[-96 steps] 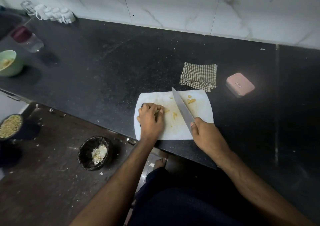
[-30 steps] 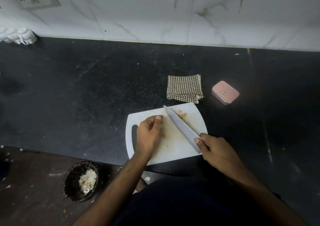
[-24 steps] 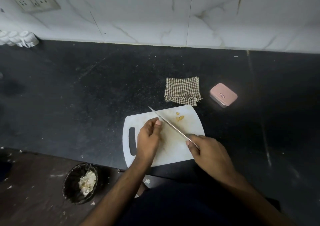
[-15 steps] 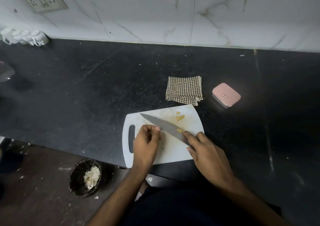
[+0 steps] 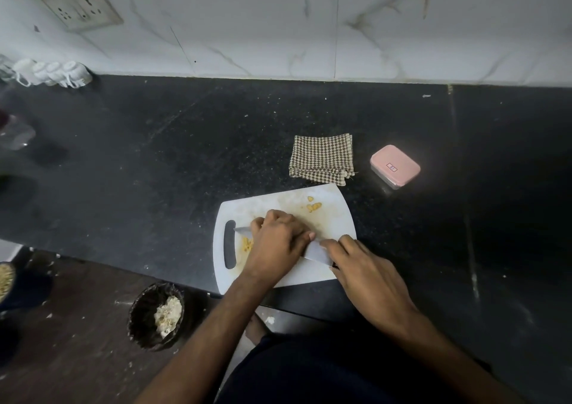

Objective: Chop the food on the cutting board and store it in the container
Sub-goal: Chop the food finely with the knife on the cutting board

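Observation:
A white cutting board [image 5: 337, 215] lies at the front edge of the black counter. The knife [image 5: 315, 250] lies across it, its tip [image 5: 240, 231] pointing left towards the board's handle slot. My right hand [image 5: 368, 280] grips the knife's handle at the board's right front corner. My left hand [image 5: 277, 244] rests on top of the blade and hides most of it. Small yellow food pieces [image 5: 246, 244] sit just left of my left hand, and a few more yellow food pieces [image 5: 313, 207] lie near the board's far side. The small container with a pink lid [image 5: 394, 167] stands closed, behind and right of the board.
A folded checked cloth [image 5: 322, 159] lies just behind the board. White cups [image 5: 52, 72] stand at the back left by the wall. A dark bin [image 5: 156, 320] holding white scraps stands on the floor below the counter edge. A glass jar [image 5: 15, 131] is at the far left.
The knife swung from pointing away to lying across the board with its tip to the left. My left hand moved from beside the blade onto it.

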The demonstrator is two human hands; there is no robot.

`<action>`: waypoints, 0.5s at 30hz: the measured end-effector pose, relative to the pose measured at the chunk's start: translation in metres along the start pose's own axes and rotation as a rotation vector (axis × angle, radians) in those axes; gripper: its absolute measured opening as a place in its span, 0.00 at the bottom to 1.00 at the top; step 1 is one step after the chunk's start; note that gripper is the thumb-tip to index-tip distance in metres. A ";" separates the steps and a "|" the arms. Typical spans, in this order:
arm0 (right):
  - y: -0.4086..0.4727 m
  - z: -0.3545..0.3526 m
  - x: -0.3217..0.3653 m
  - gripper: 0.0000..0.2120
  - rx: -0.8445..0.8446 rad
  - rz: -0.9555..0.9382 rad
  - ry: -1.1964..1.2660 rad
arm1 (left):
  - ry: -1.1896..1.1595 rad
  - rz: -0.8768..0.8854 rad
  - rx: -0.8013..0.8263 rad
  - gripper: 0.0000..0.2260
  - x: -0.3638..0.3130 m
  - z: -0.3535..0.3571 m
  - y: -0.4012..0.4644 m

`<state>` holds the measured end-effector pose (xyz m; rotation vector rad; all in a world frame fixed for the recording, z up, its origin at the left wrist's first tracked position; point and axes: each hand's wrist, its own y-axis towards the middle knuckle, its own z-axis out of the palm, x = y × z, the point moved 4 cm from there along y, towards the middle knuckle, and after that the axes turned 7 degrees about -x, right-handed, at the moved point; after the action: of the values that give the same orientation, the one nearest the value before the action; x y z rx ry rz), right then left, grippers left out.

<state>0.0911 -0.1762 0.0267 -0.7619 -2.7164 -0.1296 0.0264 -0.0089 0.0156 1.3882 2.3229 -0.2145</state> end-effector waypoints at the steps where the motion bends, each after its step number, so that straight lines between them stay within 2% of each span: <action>1: -0.001 -0.002 -0.001 0.20 -0.005 0.006 0.004 | -0.003 0.000 -0.034 0.09 0.001 -0.003 0.003; 9: -0.016 -0.007 -0.019 0.10 -0.041 0.189 0.148 | 0.105 -0.037 -0.305 0.06 0.020 -0.033 0.008; 12: -0.013 -0.005 -0.024 0.09 -0.058 0.272 0.200 | 0.038 -0.109 -0.297 0.05 0.023 -0.029 0.002; 15: -0.007 -0.003 -0.025 0.10 -0.066 0.295 0.229 | -0.047 -0.160 -0.224 0.08 0.021 -0.022 -0.001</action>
<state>0.1086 -0.1948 0.0217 -1.0847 -2.3667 -0.2240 0.0105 0.0147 0.0262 1.0802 2.3380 -0.0311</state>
